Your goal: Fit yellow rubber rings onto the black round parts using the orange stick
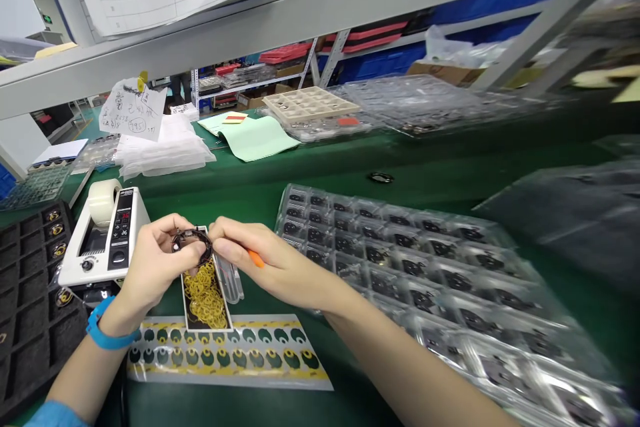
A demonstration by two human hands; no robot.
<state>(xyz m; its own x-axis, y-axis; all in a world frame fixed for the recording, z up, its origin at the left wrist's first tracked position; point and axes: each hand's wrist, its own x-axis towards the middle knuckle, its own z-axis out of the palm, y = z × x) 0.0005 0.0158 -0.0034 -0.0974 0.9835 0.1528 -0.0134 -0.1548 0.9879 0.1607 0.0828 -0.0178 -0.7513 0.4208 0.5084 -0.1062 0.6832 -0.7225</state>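
Left hand (pixel 153 267) pinches a dark ring (pixel 190 235) (right fingers (pixel 223 229) touching it)

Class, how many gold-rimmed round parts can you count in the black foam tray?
4: three gold-rimmed parts along the right edge of the black foam tray, one lower, near the tape dispenser. More may be hidden.

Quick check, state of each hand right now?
Left hand: closed, holding a dark ring.
Right hand: closed, holding an orange-handled tool.
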